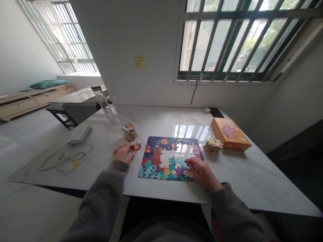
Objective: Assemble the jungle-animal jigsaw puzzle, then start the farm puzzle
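A partly assembled jigsaw puzzle [151, 164] with cartoon animals lies flat on the table, with a white gap in its middle. My left hand [123, 153] rests left of it, thumb and finger closed on an orange and dark puzzle piece [136, 146]. Over the puzzle's right part, my right hand [202, 171] has curled fingers, their tips at a teal puzzle piece [183, 162] beside the gap. Behind my left hand rises a stack of puzzle pieces [129, 132]. Another stack of puzzle pieces [213, 146] stands right of the puzzle.
An orange box [230, 134] sits at the right, near a black flat object [216, 113] and a small white item [207, 110]. On the left are a white device [80, 134] with looped cable and a clear bottle [100, 96]. The white table [156, 119] meets the wall.
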`<state>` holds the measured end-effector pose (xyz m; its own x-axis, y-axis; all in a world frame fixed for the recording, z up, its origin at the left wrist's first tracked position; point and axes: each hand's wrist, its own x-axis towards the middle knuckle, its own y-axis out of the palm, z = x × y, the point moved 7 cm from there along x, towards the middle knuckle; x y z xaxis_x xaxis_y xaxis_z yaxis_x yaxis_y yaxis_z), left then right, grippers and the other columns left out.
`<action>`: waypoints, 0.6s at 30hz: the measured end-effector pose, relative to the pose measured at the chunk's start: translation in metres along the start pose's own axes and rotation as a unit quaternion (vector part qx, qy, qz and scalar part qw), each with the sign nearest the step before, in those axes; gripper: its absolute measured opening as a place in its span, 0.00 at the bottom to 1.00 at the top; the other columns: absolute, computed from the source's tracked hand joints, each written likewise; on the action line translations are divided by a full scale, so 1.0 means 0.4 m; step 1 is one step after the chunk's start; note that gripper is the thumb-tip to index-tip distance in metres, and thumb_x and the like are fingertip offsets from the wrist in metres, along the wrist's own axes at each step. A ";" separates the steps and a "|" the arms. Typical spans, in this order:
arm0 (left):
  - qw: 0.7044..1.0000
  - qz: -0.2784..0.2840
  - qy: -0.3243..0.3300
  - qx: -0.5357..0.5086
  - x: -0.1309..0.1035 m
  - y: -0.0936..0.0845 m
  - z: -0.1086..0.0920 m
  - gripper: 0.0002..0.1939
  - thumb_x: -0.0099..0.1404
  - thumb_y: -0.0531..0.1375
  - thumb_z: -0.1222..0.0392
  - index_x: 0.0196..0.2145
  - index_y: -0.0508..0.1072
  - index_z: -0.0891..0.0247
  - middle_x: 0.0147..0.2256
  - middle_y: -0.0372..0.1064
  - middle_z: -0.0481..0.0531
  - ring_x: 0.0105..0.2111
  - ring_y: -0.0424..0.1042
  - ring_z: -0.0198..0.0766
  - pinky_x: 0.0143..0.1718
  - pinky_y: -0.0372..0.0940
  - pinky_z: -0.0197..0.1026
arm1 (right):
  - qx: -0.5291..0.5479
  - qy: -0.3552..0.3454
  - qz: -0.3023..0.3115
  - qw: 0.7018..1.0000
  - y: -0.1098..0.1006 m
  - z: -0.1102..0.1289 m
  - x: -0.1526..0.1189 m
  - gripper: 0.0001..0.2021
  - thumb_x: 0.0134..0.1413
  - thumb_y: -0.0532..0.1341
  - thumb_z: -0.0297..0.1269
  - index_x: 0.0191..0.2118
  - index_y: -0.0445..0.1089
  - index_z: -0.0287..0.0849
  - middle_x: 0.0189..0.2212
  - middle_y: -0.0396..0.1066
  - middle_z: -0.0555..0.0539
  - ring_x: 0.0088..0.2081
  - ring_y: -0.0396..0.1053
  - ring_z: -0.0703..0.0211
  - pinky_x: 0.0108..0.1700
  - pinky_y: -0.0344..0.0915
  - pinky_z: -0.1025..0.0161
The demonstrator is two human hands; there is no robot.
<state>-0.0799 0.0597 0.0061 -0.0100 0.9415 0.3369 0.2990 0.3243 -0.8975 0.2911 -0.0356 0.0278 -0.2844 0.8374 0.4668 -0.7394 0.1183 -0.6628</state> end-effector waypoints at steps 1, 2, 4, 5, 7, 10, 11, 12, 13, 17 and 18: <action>1.000 0.001 -0.001 0.000 0.001 0.000 -0.001 0.14 0.63 0.60 0.53 0.45 0.75 0.56 0.48 0.73 0.54 0.50 0.68 0.53 0.50 0.61 0.53 | 0.000 0.000 0.000 1.000 0.001 -0.001 0.000 0.09 0.66 0.53 0.31 0.43 0.71 0.44 0.35 0.74 0.45 0.37 0.74 0.55 0.41 0.71 0.58; 1.000 0.001 -0.001 0.000 0.002 -0.001 -0.001 0.13 0.63 0.60 0.53 0.45 0.75 0.56 0.47 0.74 0.54 0.50 0.68 0.53 0.49 0.61 0.53 | 0.000 -0.001 0.000 1.000 0.002 -0.002 0.000 0.09 0.66 0.54 0.31 0.43 0.71 0.44 0.35 0.75 0.45 0.37 0.74 0.55 0.41 0.71 0.58; 1.000 -0.005 0.003 -0.004 0.004 -0.002 0.000 0.13 0.62 0.60 0.53 0.44 0.75 0.57 0.47 0.74 0.54 0.50 0.69 0.52 0.49 0.61 0.52 | 0.001 -0.002 0.000 1.000 0.003 -0.002 0.000 0.09 0.66 0.54 0.31 0.44 0.72 0.45 0.36 0.75 0.45 0.38 0.74 0.55 0.41 0.71 0.58; 1.000 -0.012 0.008 -0.008 0.005 -0.003 0.000 0.13 0.62 0.61 0.54 0.44 0.75 0.57 0.46 0.74 0.54 0.50 0.69 0.52 0.49 0.62 0.51 | 0.002 -0.002 -0.001 1.000 0.003 -0.002 0.000 0.09 0.66 0.54 0.31 0.44 0.72 0.45 0.36 0.75 0.45 0.37 0.74 0.55 0.41 0.72 0.58; 0.999 -0.032 0.021 -0.019 0.007 -0.006 -0.002 0.13 0.61 0.61 0.54 0.43 0.74 0.58 0.46 0.74 0.54 0.49 0.70 0.51 0.49 0.62 0.51 | 0.003 0.000 -0.002 1.000 0.003 -0.003 0.000 0.10 0.65 0.54 0.31 0.44 0.72 0.44 0.36 0.75 0.45 0.38 0.74 0.55 0.41 0.72 0.58; 0.993 -0.060 0.076 -0.062 0.004 -0.015 -0.028 0.12 0.59 0.62 0.55 0.41 0.74 0.59 0.44 0.74 0.55 0.47 0.70 0.51 0.51 0.63 0.52 | 0.003 0.002 -0.001 1.000 0.003 -0.003 0.000 0.09 0.66 0.54 0.31 0.44 0.72 0.45 0.36 0.75 0.45 0.38 0.74 0.55 0.41 0.72 0.58; 0.989 -0.066 0.106 -0.084 0.000 -0.020 -0.046 0.11 0.59 0.62 0.56 0.41 0.73 0.59 0.44 0.74 0.55 0.47 0.70 0.50 0.52 0.64 0.51 | 0.002 0.002 -0.001 1.000 0.003 -0.003 -0.001 0.09 0.66 0.54 0.31 0.44 0.72 0.45 0.36 0.75 0.45 0.38 0.74 0.54 0.41 0.72 0.58; 0.982 -0.069 0.138 -0.107 -0.006 -0.025 -0.067 0.11 0.60 0.61 0.56 0.40 0.73 0.59 0.44 0.74 0.55 0.47 0.70 0.49 0.52 0.64 0.51 | 0.000 0.002 0.000 1.000 0.004 -0.003 -0.001 0.09 0.66 0.54 0.31 0.44 0.72 0.45 0.36 0.75 0.45 0.38 0.74 0.54 0.41 0.71 0.58; 0.975 -0.068 0.171 -0.128 -0.014 -0.031 -0.091 0.10 0.60 0.61 0.57 0.40 0.73 0.59 0.44 0.74 0.55 0.47 0.70 0.48 0.53 0.64 0.50 | -0.003 0.001 0.000 1.000 0.005 -0.002 -0.001 0.09 0.66 0.54 0.31 0.44 0.72 0.45 0.36 0.75 0.45 0.38 0.74 0.54 0.42 0.71 0.58; 0.947 -0.057 0.260 -0.180 -0.057 -0.054 -0.202 0.08 0.60 0.62 0.58 0.39 0.73 0.59 0.44 0.72 0.55 0.46 0.70 0.47 0.52 0.65 0.51 | -0.022 -0.011 0.003 1.000 0.009 0.007 0.004 0.09 0.66 0.54 0.30 0.44 0.71 0.45 0.36 0.75 0.45 0.39 0.73 0.54 0.43 0.70 0.56; 0.940 -0.052 0.276 -0.193 -0.069 -0.058 -0.232 0.08 0.60 0.62 0.59 0.38 0.72 0.60 0.44 0.72 0.55 0.46 0.70 0.47 0.52 0.65 0.51 | -0.026 -0.015 0.004 1.000 0.009 0.012 0.006 0.09 0.66 0.54 0.30 0.44 0.71 0.45 0.35 0.74 0.45 0.39 0.73 0.53 0.43 0.70 0.56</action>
<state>0.0021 0.0179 0.0441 0.4071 0.6801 0.6097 0.6485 0.2548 -0.7173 0.2847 -0.0356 0.0292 -0.3087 0.8224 0.4779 -0.7042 0.1401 -0.6960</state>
